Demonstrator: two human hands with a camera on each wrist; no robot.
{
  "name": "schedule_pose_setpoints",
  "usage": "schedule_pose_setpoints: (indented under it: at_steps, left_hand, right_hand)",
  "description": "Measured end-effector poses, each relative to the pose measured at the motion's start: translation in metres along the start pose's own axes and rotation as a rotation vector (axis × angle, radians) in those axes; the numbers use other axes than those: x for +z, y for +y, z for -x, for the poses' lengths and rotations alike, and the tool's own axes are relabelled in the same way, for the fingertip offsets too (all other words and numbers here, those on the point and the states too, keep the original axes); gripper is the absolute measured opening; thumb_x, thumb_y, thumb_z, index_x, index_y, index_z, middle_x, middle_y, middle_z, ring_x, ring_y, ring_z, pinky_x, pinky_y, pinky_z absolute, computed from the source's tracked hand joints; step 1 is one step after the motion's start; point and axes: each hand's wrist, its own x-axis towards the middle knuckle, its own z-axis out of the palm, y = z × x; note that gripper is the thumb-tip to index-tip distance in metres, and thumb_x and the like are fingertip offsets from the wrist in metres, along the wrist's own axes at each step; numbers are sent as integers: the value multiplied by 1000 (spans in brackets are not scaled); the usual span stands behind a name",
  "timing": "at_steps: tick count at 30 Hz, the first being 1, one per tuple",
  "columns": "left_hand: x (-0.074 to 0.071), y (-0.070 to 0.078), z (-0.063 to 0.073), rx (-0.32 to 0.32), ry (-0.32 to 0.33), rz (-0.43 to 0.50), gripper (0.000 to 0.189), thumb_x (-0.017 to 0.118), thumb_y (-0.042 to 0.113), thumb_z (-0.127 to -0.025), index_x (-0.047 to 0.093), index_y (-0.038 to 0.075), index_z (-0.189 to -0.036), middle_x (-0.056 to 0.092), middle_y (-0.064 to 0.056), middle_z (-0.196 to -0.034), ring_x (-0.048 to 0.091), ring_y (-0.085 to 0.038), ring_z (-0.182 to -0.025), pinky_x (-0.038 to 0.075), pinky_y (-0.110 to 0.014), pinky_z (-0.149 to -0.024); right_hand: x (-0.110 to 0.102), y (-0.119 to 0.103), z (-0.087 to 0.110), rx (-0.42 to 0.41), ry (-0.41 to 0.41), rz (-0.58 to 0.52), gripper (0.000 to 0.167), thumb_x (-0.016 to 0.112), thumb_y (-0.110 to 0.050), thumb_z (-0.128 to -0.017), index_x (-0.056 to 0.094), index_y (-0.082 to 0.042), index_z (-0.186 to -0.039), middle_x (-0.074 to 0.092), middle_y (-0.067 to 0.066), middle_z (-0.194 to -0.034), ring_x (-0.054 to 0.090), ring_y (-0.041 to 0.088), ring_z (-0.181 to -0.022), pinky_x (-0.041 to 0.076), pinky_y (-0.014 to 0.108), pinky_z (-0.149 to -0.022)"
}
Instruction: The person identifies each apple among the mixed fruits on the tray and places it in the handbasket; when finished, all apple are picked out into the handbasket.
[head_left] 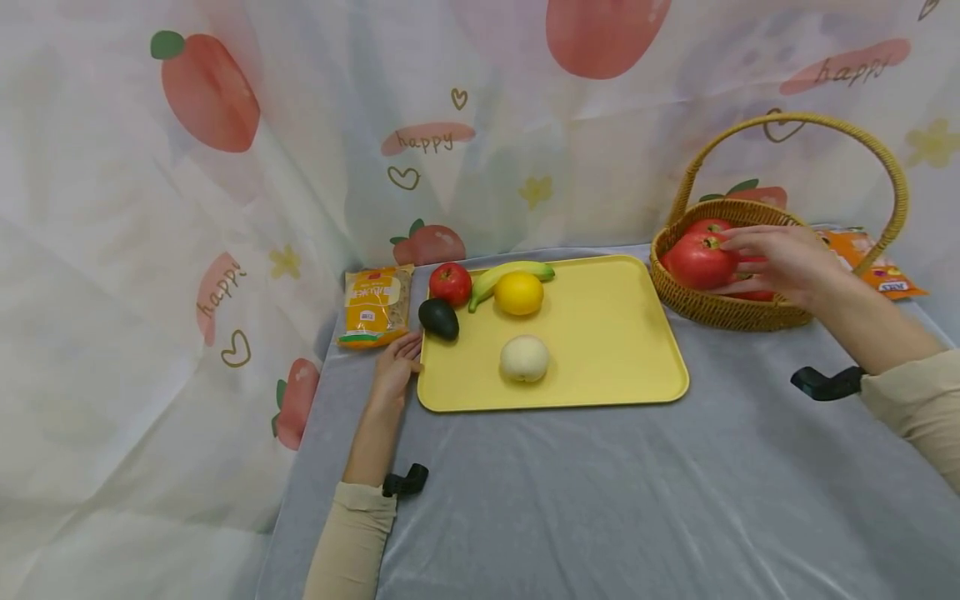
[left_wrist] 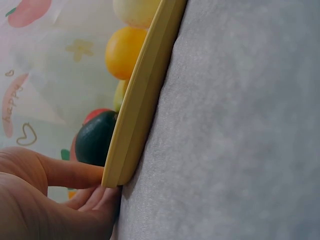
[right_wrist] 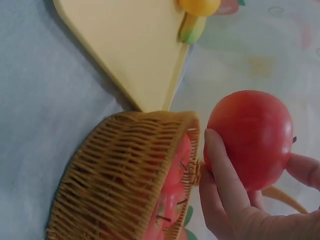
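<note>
My right hand (head_left: 783, 262) holds a red apple (head_left: 701, 260) over the wicker basket (head_left: 720, 312); in the right wrist view the apple (right_wrist: 250, 140) is raised beside the rim, gripped between thumb and fingers. Other red apples (right_wrist: 172, 200) lie inside the basket. At the left edge of the yellow tray (head_left: 600, 350), my left hand (head_left: 393, 367) pinches the rim, thumb and fingers on either side of it. On the tray are a red apple (head_left: 451, 284), a banana (head_left: 491, 279), a yellow lemon-like fruit (head_left: 519, 294), a dark avocado (head_left: 438, 319) and a pale round fruit (head_left: 524, 358).
A yellow food packet (head_left: 375, 307) leans behind the left hand, by the tray's left side. An orange packet (head_left: 873, 258) lies partly behind the basket's tall handle (head_left: 896, 179). Grey cloth (head_left: 600, 492) covers the table, and a printed curtain (head_left: 495, 192) hangs behind.
</note>
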Motion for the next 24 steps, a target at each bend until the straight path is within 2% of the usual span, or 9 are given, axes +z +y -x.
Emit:
schedule_pose_setpoints:
  at_steps: [4, 8, 12, 20, 24]
  left_hand:
    - [0, 0, 0, -4, 1, -1, 69, 48, -27, -83, 50, -3, -148, 53, -21, -151, 50, -29, -143, 40, -40, -118]
    - [0, -1, -1, -3, 3, -1, 69, 48, -27, -83, 50, -3, -148, 53, -21, -151, 50, -30, -143, 41, -40, -118]
    - [-1, -1, -2, 11, -1, 6, 69, 47, -28, -82, 50, -5, -148, 53, -23, -151, 50, -31, -143, 41, -41, -118]
    - [-9, -1, 0, 2, 17, 5, 69, 47, -28, -83, 50, -5, -148, 52, -23, -152, 49, -31, -143, 41, -41, -118]
    - [-10, 0, 1, -6, 14, 1, 69, 48, -27, -84, 50, -3, -148, 52, -21, -152, 49, -29, -143, 41, -40, -117]
  right_hand:
    - [-9, 0, 0, 17, 10, -55, 15, 68, -24, -101, 81, -28, -97, 44, -7, -136, 68, 10, -94, 61, 45, -88]
    - [-17, 3, 1, 0, 51, -68, 12, 70, -23, -100, 79, -28, -95, 44, -5, -133, 72, 11, -89, 62, 46, -85]
    - [-23, 7, 3, -21, 101, -51, 8, 72, -26, -99, 78, -27, -94, 44, -8, -129, 68, 8, -86, 63, 44, -83]
    - [-29, 11, -1, -25, 127, -78, 3, 72, -24, -98, 74, -26, -97, 45, -4, -129, 70, 9, -82, 62, 48, -82]
    - [-32, 10, -2, -42, 157, -80, 7, 73, -23, -98, 77, -23, -92, 55, -6, -115, 73, 12, -80, 63, 47, -77]
